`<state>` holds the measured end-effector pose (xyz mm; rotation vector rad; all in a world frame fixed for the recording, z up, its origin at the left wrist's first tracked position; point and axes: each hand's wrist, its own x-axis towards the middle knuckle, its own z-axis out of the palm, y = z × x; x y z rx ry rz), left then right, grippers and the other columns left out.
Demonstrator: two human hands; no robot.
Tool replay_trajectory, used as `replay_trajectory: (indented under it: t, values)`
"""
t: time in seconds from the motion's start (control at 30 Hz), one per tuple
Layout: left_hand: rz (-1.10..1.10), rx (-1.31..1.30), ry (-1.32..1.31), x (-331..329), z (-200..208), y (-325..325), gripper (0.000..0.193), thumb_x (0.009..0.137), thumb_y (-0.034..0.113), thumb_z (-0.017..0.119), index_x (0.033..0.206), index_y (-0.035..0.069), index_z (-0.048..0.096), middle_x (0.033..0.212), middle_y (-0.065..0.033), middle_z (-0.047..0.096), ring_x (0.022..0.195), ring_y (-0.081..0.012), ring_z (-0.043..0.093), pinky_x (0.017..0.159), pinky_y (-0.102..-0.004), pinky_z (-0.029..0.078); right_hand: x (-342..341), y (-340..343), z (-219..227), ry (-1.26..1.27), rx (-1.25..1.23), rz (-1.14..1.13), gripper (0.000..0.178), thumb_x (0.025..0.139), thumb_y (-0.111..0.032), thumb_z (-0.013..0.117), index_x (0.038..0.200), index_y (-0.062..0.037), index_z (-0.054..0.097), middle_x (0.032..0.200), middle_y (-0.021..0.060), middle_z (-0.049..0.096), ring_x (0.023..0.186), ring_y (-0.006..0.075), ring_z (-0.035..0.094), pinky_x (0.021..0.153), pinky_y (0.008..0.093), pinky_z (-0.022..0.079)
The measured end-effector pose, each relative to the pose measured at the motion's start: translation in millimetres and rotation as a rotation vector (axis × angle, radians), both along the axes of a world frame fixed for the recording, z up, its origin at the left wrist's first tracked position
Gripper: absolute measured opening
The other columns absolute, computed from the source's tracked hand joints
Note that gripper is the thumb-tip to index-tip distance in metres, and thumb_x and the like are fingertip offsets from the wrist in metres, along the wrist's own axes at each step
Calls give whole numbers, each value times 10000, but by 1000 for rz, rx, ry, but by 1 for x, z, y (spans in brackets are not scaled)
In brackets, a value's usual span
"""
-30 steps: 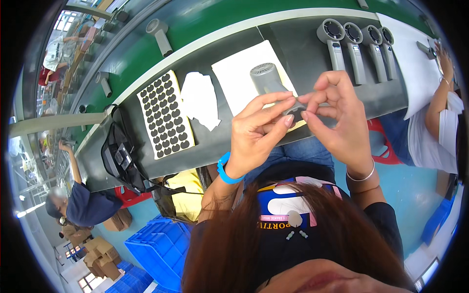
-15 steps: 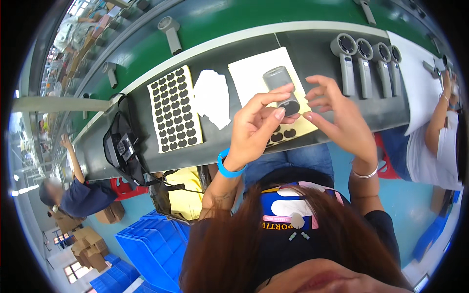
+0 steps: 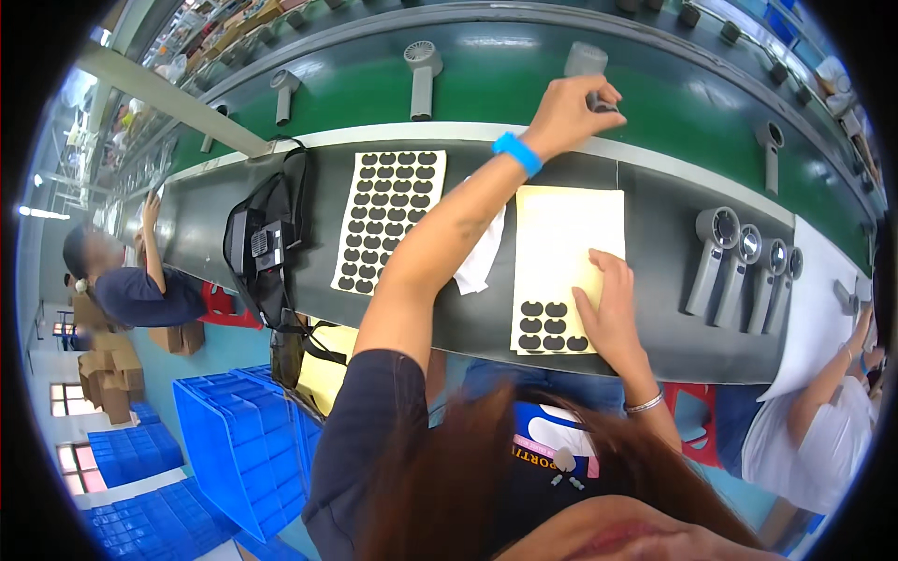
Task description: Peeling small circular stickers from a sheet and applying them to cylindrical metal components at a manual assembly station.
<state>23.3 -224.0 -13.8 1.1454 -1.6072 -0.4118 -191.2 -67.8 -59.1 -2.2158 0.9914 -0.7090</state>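
Over the green conveyor, my left hand (image 3: 566, 114) reaches far forward with its fingers closed round a grey handheld fan (image 3: 586, 60). The fan's head is smeared by motion and part of its body is hidden in the hand. My right hand (image 3: 613, 309) lies with thumb and fingers apart at the right edge of a pale yellow sticker sheet (image 3: 571, 229). Several black rounded stickers (image 3: 555, 326) remain at that sheet's near end, beside my right thumb.
A fuller sticker sheet (image 3: 342, 271) and a white cloth (image 3: 480, 265) lie to the left, near a black bag (image 3: 245, 234). Several grey fans (image 3: 708, 266) stand in a row at right. More fans (image 3: 422, 84) ride the conveyor (image 3: 355, 98). Co-workers sit at both sides.
My left hand has carried the grey fan from above the sheet forward over the conveyor. My right hand has come down onto the sheet's edge. The view has shifted.
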Motion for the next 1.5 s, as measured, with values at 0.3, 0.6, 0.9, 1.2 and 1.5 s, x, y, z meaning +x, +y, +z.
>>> replay_trajectory:
  t: [0.3,0.6,0.9,1.2,1.5]
  values:
    - [151,-45,-483,36,-37,3,264,873,143,614,1127,71,626,1323,-176,515,1119,-374,543,904,-400,472,4,-15,-2,-32,-32,-62,472,830,-70,629,1251,20,437,1212,220,460,1133,396,432,992,431,351]
    - [833,274,-770,187,-93,78,410,913,422,517,1223,171,615,1324,-395,385,1234,-533,369,1025,-556,321,0,-8,-7,-11,-102,-98,377,833,-66,620,1187,-6,505,1214,182,477,1136,365,444,985,418,360]
    - [654,281,-636,300,-87,44,459,799,86,625,1240,215,616,1398,-362,322,1233,-504,418,1029,-483,388,-2,-8,-10,-67,-131,-108,297,835,-72,627,1119,-16,561,1189,162,518,1133,348,475,967,395,394]
    - [-274,197,-385,52,-19,141,404,858,138,628,1252,71,570,1347,-168,513,1253,-327,477,1047,-392,377,1,22,4,-32,18,-175,187,820,-55,641,1002,-24,609,947,138,580,909,314,591,769,379,477]
    - [-276,397,-738,-6,-38,195,995,642,564,769,1436,111,374,1542,-189,181,1425,-424,106,1109,-611,76,10,33,0,-69,-26,-208,143,795,-39,653,906,-34,562,909,118,546,906,308,547,772,377,443]
